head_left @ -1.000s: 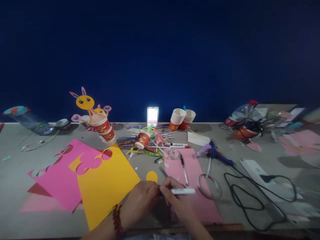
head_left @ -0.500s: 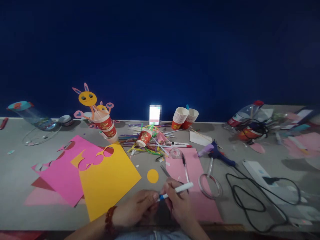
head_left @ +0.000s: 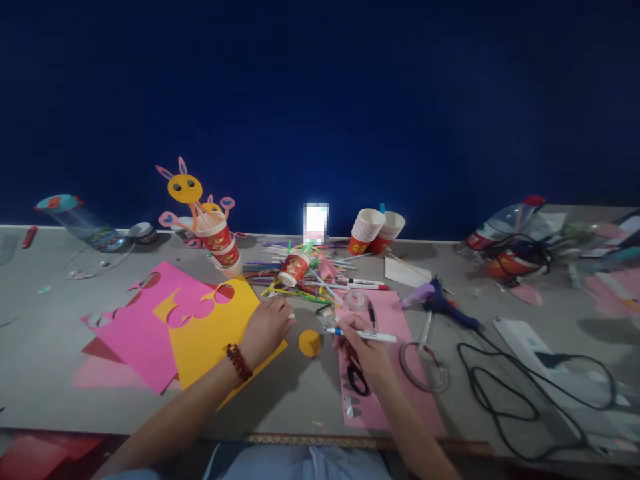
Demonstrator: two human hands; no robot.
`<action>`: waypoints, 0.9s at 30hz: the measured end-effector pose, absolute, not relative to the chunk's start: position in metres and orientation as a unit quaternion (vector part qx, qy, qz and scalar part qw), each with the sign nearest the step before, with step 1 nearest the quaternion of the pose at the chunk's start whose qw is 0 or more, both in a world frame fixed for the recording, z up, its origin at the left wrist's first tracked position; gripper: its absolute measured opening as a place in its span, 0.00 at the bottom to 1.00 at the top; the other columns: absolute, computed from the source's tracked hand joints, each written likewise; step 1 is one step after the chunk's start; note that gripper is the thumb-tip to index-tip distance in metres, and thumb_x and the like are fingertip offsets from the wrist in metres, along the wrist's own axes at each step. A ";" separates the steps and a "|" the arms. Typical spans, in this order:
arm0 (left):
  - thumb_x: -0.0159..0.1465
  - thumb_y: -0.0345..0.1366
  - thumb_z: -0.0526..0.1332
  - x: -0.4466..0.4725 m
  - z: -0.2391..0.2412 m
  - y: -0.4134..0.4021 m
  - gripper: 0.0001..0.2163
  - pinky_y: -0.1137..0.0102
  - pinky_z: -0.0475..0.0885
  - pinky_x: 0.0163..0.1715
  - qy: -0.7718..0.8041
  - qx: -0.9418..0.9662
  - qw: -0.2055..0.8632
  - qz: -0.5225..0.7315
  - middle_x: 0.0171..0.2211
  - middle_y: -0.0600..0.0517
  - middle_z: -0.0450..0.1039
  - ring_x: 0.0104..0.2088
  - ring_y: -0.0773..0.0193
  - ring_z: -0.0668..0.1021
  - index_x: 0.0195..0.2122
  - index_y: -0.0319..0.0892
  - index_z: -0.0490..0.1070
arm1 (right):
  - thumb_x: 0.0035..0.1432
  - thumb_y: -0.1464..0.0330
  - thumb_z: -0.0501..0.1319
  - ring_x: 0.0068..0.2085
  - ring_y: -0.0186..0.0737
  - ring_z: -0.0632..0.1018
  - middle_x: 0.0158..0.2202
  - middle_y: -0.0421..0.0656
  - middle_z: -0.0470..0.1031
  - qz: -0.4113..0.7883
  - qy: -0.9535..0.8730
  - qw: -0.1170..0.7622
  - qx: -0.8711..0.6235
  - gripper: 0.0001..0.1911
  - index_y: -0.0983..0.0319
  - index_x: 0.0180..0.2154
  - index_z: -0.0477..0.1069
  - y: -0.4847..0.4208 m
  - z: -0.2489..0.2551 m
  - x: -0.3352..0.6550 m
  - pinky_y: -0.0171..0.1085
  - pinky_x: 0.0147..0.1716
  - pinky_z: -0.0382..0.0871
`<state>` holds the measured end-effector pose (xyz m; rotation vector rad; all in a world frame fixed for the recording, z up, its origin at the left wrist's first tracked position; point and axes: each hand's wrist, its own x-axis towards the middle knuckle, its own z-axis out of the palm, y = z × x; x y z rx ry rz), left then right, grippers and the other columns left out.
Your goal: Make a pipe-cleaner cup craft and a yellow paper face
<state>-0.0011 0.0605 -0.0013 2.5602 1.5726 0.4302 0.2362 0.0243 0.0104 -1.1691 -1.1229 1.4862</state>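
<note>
My right hand (head_left: 361,348) grips a white marker (head_left: 373,335) whose blue tip points left toward a small yellow paper circle (head_left: 309,343) on the grey table (head_left: 45,360). Palm down, my left hand (head_left: 269,325) lies on the corner of a yellow sheet (head_left: 210,333), left of the circle. A small white piece shows at its fingertips, and whether the hand holds it is unclear. Black-handled scissors (head_left: 357,377) lie on a pink sheet (head_left: 390,407) under my right wrist.
Behind the hands are a pile of coloured straws with a tipped red cup (head_left: 295,268), stacked paper cups (head_left: 367,230) and a bunny craft in cups (head_left: 213,230). To the right lie a glue gun (head_left: 443,305), a clear tape ring (head_left: 425,367) and a black cable (head_left: 500,393).
The marker has been uncapped. Both hands moved away from the table's near edge, the left onto the yellow sheet, the right bringing the marker tip beside the yellow circle. The scissors are now uncovered.
</note>
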 end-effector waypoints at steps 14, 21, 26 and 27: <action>0.65 0.31 0.61 0.010 -0.007 -0.022 0.18 0.52 0.69 0.55 0.445 0.875 0.058 0.181 0.55 0.43 0.71 0.53 0.50 0.73 0.56 0.43 0.68 | 0.59 0.60 0.62 0.26 0.37 0.72 0.24 0.37 0.71 0.521 -0.594 0.380 -0.480 0.09 0.58 0.33 0.68 0.035 -0.006 0.230 0.33 0.23 0.64; 0.65 0.33 0.63 0.016 -0.024 -0.020 0.15 0.50 0.67 0.58 0.464 0.867 0.075 0.164 0.59 0.45 0.70 0.57 0.49 0.71 0.53 0.44 0.72 | 0.54 0.70 0.57 0.27 0.37 0.71 0.25 0.37 0.70 0.467 -0.632 0.408 -0.465 0.02 0.58 0.29 0.67 0.033 -0.020 0.207 0.34 0.26 0.64; 0.67 0.32 0.61 0.015 -0.027 -0.019 0.11 0.51 0.69 0.56 0.453 0.872 0.062 0.173 0.56 0.45 0.72 0.55 0.51 0.73 0.50 0.44 0.73 | 0.54 0.70 0.56 0.26 0.37 0.71 0.24 0.37 0.70 0.444 -0.641 0.413 -0.471 0.03 0.58 0.28 0.66 0.033 -0.032 0.205 0.34 0.27 0.63; 0.67 0.33 0.60 0.014 -0.027 -0.019 0.11 0.51 0.69 0.56 0.453 0.872 0.060 0.176 0.56 0.45 0.72 0.55 0.51 0.73 0.51 0.44 0.73 | 0.54 0.70 0.56 0.26 0.37 0.71 0.24 0.37 0.70 0.441 -0.646 0.409 -0.470 0.03 0.58 0.28 0.66 0.033 -0.032 0.205 0.34 0.27 0.63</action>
